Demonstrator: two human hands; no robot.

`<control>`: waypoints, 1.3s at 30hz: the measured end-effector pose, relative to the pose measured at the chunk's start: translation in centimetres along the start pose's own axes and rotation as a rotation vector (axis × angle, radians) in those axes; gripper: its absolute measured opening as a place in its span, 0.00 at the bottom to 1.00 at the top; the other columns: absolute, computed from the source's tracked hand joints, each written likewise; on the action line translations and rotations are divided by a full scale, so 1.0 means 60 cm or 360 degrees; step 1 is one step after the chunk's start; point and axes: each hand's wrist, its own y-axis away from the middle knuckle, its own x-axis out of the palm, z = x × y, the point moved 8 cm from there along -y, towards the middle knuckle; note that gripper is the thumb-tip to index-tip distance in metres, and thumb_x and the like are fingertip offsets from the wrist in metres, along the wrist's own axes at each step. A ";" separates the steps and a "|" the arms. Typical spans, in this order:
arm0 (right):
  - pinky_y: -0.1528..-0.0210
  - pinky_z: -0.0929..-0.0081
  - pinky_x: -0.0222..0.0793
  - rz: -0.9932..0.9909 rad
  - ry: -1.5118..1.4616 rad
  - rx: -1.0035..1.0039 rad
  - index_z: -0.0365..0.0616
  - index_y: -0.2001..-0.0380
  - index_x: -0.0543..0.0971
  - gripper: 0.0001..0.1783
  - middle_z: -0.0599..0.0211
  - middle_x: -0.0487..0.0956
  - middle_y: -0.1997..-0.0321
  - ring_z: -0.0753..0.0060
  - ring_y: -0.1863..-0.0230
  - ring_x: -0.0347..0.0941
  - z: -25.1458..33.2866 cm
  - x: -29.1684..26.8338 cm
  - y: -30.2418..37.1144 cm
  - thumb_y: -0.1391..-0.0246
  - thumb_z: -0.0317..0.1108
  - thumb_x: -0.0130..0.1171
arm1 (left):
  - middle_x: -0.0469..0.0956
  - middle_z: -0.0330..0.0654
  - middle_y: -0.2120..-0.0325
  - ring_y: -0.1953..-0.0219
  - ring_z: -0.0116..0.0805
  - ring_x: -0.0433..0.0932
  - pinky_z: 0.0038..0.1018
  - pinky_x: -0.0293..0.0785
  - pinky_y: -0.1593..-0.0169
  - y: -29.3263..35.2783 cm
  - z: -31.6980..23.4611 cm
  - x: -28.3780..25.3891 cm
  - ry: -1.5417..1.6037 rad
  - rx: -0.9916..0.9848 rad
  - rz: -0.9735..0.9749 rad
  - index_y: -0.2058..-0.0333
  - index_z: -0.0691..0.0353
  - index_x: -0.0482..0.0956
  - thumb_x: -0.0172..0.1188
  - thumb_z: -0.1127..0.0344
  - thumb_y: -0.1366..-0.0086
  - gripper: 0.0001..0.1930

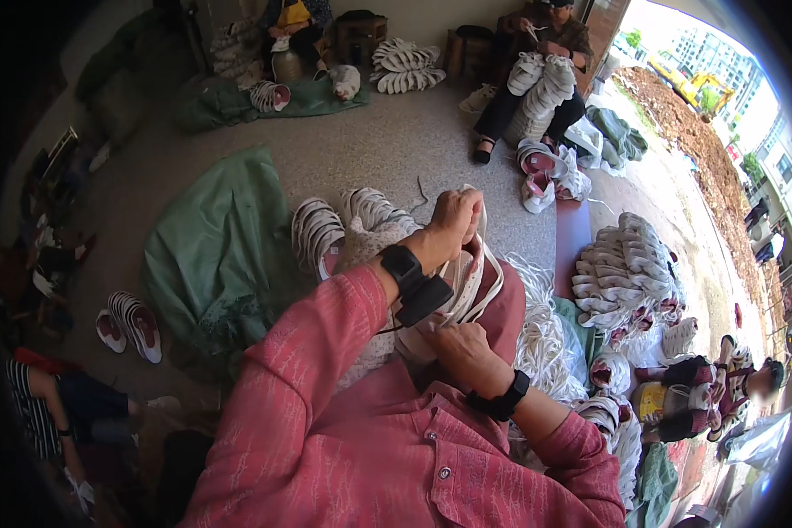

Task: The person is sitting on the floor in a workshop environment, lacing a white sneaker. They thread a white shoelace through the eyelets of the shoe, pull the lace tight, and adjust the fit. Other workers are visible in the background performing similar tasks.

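Note:
A white shoe [468, 275] with a reddish inside lies over my lap, partly covered by my left wrist. Above it my left hand [456, 220] is raised with its fingers closed on a white shoelace [496, 295], which loops down on the right. My right hand [463, 350] is closed low at the near end of the shoe, pinching the lace there; its fingertips are partly hidden. Rows of nested white shoes [317, 231] stand just beyond my left forearm. Both wrists wear black bands.
Loose white laces [541, 339] lie heaped at my right, beside a big stack of shoes [627, 268]. A green sheet [220, 246] spreads on the floor [352, 145] at left. One seated person [546, 53] holds shoes at the back; others sit around.

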 end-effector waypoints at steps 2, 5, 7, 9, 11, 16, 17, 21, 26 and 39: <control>0.70 0.62 0.78 -0.0008 0.0031 0.0027 0.45 0.61 0.80 0.14 0.62 0.83 0.71 0.58 0.66 0.84 -0.001 0.010 -0.006 0.54 0.33 0.65 | 0.58 0.28 0.91 0.92 0.20 0.50 0.24 0.41 0.88 -0.028 -0.010 -0.029 0.0088 0.0102 -0.0244 0.84 0.52 0.65 0.55 0.64 0.40 0.14; 0.70 0.63 0.77 -0.0089 -0.0005 0.0033 0.43 0.63 0.80 0.13 0.60 0.83 0.71 0.57 0.67 0.83 0.002 -0.003 -0.008 0.54 0.33 0.65 | 0.60 0.30 0.90 0.92 0.21 0.52 0.25 0.42 0.87 -0.043 -0.014 -0.037 -0.0078 0.0171 -0.0297 0.83 0.53 0.67 0.56 0.63 0.40 0.13; 0.70 0.63 0.77 -0.0083 -0.0060 -0.0011 0.43 0.65 0.80 0.12 0.59 0.83 0.70 0.55 0.67 0.83 0.009 -0.015 -0.009 0.55 0.33 0.66 | 0.66 0.33 0.87 0.88 0.24 0.61 0.25 0.52 0.86 -0.042 -0.028 -0.033 -0.0265 0.0218 0.0040 0.80 0.57 0.71 0.56 0.58 0.35 0.16; 0.71 0.64 0.77 -0.0070 -0.0104 -0.0116 0.41 0.62 0.79 0.12 0.60 0.82 0.71 0.58 0.69 0.83 -0.004 -0.013 0.008 0.50 0.34 0.64 | 0.69 0.35 0.85 0.85 0.25 0.67 0.24 0.59 0.84 -0.014 -0.050 0.012 -0.0572 0.0234 0.0386 0.78 0.58 0.72 0.56 0.54 0.32 0.19; 0.71 0.67 0.76 0.0117 -0.0562 -0.0029 0.39 0.58 0.79 0.12 0.62 0.81 0.73 0.63 0.71 0.81 -0.031 -0.019 0.020 0.44 0.33 0.62 | 0.79 0.39 0.71 0.68 0.28 0.77 0.25 0.74 0.63 0.024 -0.083 0.011 -0.0803 0.0161 0.0605 0.72 0.61 0.77 0.55 0.46 0.29 0.23; 0.70 0.80 0.73 -0.0246 -0.1468 0.0130 0.38 0.43 0.76 0.17 0.71 0.76 0.71 0.81 0.73 0.74 -0.141 -0.207 0.080 0.33 0.25 0.50 | 0.79 0.40 0.54 0.48 0.30 0.75 0.31 0.68 0.41 0.093 -0.080 -0.034 -0.0724 0.0047 0.0827 0.52 0.63 0.79 0.58 0.43 0.31 0.26; 0.68 0.82 0.73 -0.0390 -0.1508 0.0178 0.39 0.40 0.75 0.19 0.73 0.76 0.69 0.81 0.72 0.74 -0.163 -0.274 0.081 0.32 0.27 0.49 | 0.78 0.40 0.53 0.47 0.30 0.74 0.31 0.68 0.40 0.109 -0.077 -0.040 -0.0802 0.0128 0.0862 0.48 0.63 0.77 0.59 0.44 0.32 0.27; 0.67 0.80 0.74 -0.1089 -0.1164 -0.0146 0.41 0.32 0.65 0.28 0.69 0.76 0.66 0.79 0.72 0.75 -0.150 -0.620 0.095 0.33 0.32 0.52 | 0.68 0.47 0.39 0.35 0.41 0.65 0.37 0.59 0.32 0.155 -0.050 -0.065 -0.1383 0.0601 0.0835 0.35 0.62 0.63 0.69 0.40 0.42 0.45; 0.64 0.74 0.83 -0.1294 -0.1424 -0.0537 0.19 0.44 0.67 0.20 0.55 0.80 0.64 0.70 0.69 0.79 -0.027 -0.895 0.131 0.33 0.27 0.52 | 0.57 0.54 0.33 0.27 0.54 0.51 0.44 0.49 0.27 0.171 -0.006 -0.026 -0.2153 0.1286 0.0636 0.31 0.63 0.57 0.74 0.31 0.59 0.63; 0.60 0.74 0.81 -0.1375 0.0210 -0.0977 0.31 0.47 0.74 0.15 0.54 0.82 0.56 0.67 0.59 0.81 0.174 -0.980 -0.013 0.34 0.25 0.50 | 0.62 0.57 0.39 0.37 0.57 0.60 0.51 0.58 0.35 0.208 0.001 0.002 -0.2641 0.1154 0.0034 0.38 0.55 0.69 0.73 0.40 0.57 0.48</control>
